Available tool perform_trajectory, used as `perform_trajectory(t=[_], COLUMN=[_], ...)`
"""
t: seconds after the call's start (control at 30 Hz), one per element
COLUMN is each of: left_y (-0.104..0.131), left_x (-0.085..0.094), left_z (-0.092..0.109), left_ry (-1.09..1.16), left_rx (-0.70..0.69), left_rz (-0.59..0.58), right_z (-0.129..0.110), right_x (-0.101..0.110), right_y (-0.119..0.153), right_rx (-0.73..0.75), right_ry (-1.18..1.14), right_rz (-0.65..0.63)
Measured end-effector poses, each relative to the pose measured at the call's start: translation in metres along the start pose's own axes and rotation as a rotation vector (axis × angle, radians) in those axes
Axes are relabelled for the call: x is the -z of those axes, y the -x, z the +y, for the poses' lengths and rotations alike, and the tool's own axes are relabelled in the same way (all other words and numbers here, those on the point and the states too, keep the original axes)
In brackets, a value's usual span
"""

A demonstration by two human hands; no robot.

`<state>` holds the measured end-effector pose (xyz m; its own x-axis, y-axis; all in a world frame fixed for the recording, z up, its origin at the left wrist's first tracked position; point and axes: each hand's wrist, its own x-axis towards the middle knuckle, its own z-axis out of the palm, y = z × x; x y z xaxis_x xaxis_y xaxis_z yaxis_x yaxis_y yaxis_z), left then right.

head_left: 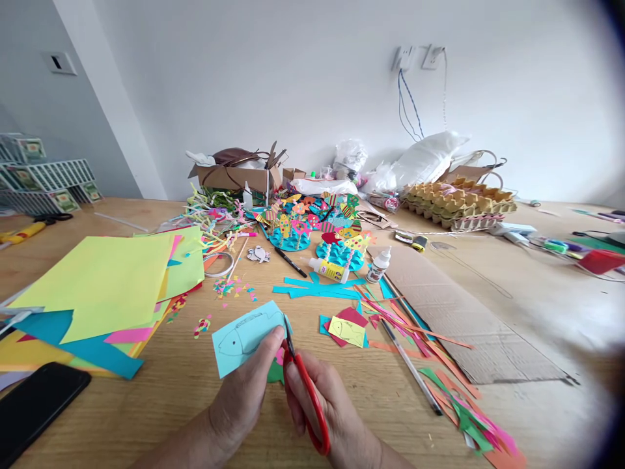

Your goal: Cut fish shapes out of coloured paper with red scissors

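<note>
My left hand [244,391] pinches the light blue paper with a fish drawing [247,335] at its near edge; flimsy, I'd grip close to the cut. My right hand [325,404] fingers wrap the red scissors [305,384].

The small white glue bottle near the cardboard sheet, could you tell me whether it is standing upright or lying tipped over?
Upright: the white glue bottle stands on its base, nozzle pointing up.

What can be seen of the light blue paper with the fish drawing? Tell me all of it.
The light blue paper is a small, roughly rectangular piece, tilted, with a fish outlined on it in pencil: eye, mouth, gill line and fins. It looks like thin craft paper. The left hand pinches its lower right edge, holding it just above the wooden table. The red scissors, in the right hand, meet its right edge.
</note>
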<state>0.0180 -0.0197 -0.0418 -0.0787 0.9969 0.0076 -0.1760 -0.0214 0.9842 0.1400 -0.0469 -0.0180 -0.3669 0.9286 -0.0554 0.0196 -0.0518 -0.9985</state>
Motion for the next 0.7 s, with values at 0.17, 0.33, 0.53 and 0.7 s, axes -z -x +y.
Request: perform_trajectory(t=[0.17,0.33,0.53,0.7], left_y=[0.0,0.0,0.0,0.001], left_x=[0.001,-0.001,-0.006,-0.006], left_z=[-0.002,0.003,0.012,0.012], left_ry=[0.003,0.01,0.002,0.001], left_rx=[0.014,0.02,0.041,0.037], left_rz=[-0.013,-0.017,0.003,0.006], right_z=[0.0,0.003,0.005,0.003], right_x=[0.001,0.0,0.0,0.001], right_y=[-0.001,-0.001,-0.001,-0.001], right_rx=[0.001,-0.016,-0.014,0.01], right_ry=[0.014,-0.002,-0.031,-0.016], right_rz=[0.006,0.008,0.005,0.0])
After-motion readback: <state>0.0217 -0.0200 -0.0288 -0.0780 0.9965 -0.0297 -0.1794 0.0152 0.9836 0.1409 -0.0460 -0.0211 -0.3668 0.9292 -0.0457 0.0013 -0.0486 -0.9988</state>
